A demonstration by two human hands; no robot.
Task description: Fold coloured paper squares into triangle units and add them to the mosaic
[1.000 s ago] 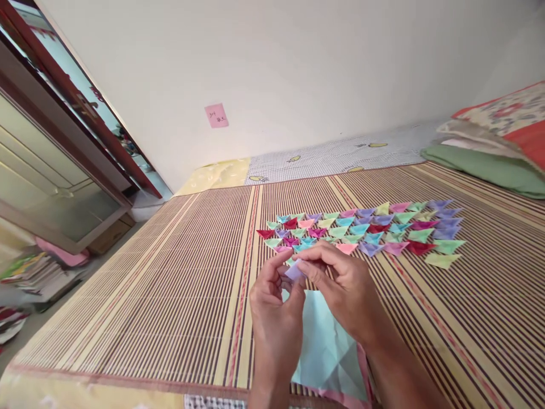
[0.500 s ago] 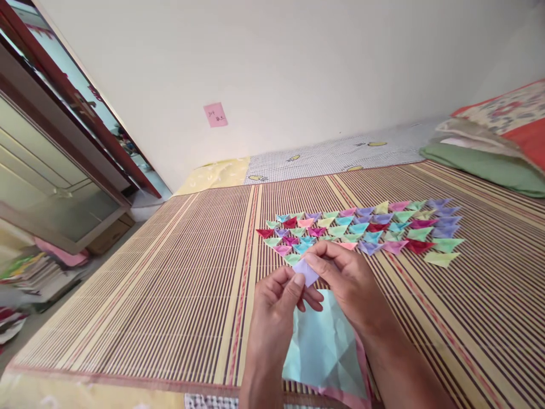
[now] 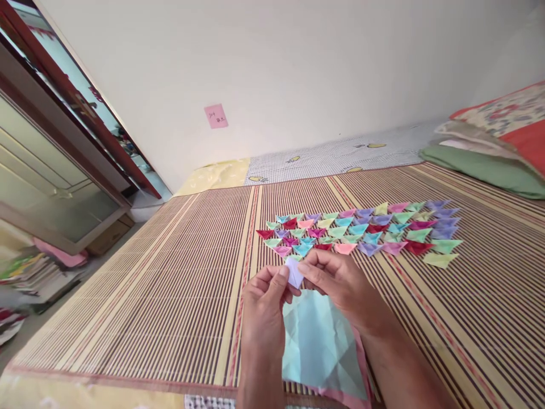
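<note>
A small folded piece of lavender paper (image 3: 294,274) is held up between both hands, with a crease line showing on its face. My left hand (image 3: 266,295) pinches its left edge between thumb and fingers. At the right edge, my right hand (image 3: 334,281) grips it the same way, its other fingers curled behind. Below the hands lies a creased light-blue paper sheet (image 3: 319,346) on top of a pink sheet (image 3: 361,363). Just beyond, several rows of small folded paper boats (image 3: 357,229) in many colours rest on the striped mat.
The striped bamboo mat (image 3: 170,284) covers the bed. Folded green cloth (image 3: 477,167) and a red patterned pillow (image 3: 511,113) lie at the far right. A pink note (image 3: 216,116) is stuck on the wall. A glass-panelled door (image 3: 51,170) stands at the left.
Both hands have shifted slightly left with the lavender paper, which has turned in the fingers. The left hand's lower fingers have curled in. The boats and sheets stay in place.
</note>
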